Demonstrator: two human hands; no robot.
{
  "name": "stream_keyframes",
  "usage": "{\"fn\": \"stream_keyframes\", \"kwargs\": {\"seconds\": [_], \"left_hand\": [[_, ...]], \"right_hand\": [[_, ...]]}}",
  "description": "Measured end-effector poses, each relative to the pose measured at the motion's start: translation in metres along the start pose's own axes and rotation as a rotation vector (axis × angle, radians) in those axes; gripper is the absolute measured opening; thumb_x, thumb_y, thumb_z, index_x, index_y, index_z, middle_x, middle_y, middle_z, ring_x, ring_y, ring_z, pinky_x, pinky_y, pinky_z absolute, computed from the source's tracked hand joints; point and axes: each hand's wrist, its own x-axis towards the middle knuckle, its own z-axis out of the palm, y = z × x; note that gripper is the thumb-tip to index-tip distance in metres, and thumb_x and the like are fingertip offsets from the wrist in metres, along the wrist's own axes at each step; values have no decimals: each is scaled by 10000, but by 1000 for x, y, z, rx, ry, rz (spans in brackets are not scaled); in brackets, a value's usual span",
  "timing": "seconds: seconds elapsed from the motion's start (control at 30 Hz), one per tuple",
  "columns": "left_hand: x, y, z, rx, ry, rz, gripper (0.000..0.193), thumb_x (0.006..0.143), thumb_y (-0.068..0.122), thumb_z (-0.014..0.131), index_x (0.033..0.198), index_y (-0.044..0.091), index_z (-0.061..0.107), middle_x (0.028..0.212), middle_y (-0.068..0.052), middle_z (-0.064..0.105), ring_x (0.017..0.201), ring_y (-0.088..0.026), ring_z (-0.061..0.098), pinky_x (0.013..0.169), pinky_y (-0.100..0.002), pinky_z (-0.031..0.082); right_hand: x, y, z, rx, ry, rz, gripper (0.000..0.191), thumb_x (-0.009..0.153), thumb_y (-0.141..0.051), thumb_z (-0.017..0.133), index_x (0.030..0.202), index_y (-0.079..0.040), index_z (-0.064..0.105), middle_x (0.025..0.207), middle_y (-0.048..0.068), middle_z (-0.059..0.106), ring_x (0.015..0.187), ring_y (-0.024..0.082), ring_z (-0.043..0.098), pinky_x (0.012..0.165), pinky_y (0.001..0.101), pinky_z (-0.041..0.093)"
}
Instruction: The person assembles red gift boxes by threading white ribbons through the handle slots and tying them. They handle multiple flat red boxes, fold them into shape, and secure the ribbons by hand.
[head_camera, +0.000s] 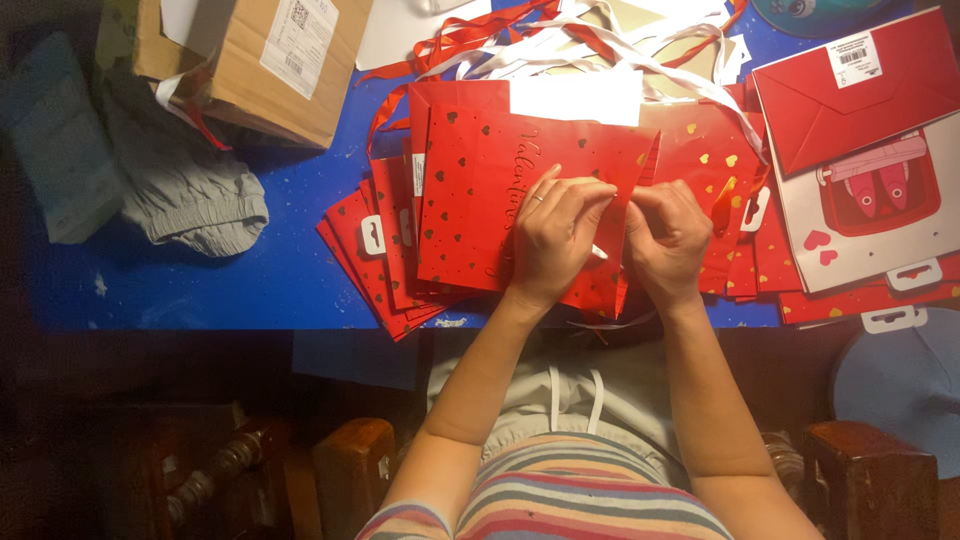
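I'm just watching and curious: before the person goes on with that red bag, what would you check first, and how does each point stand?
1. Both hands on the red gift bag: left hand and right hand pinch its right edge. Ok.
2. Bag lies flat on the stack of red bags: ok.
3. White ribbon at the fingers: mostly hidden. Cannot tell.
4. Loose ribbons behind lie tangled: not ok.
5. Cardboard box and grey cloth lie apart from the hands: ok.
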Motion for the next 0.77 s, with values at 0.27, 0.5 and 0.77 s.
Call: {"fn": "stream_keyframes", "kwargs": {"seconds": [0.27, 0.5, 0.77], "left_hand": [[-3, -3, 1, -17, 1, -9, 62, 998, 101, 680, 1053, 79, 661, 1005, -47, 728, 992, -250, 728, 1134, -470, 511], [1, 0, -3, 1, -37, 17, 147, 951, 119, 716, 1093, 118, 680, 1035, -40, 710, 1027, -247, 695, 1137, -472, 485], [4, 3, -4, 18, -81, 11, 175, 956, 145, 726, 1127, 146, 691, 1041, -16, 685, 1050, -236, 676, 1117, -461, 486]], "right_hand": [[2, -3, 1, -55, -17, -6, 95, 975, -10, 772, 1045, -16, 709, 887, 83, 661, 841, 221, 577, 792, 342, 474], [2, -4, 0, -37, 0, 1, 84, 983, 7, 745, 1052, -10, 699, 906, 91, 674, 850, 223, 599, 797, 340, 481], [2, -3, 2, -53, 3, 7, 100, 1012, 3, 714, 1111, -2, 712, 931, 106, 690, 855, 237, 599, 806, 347, 488]]}}
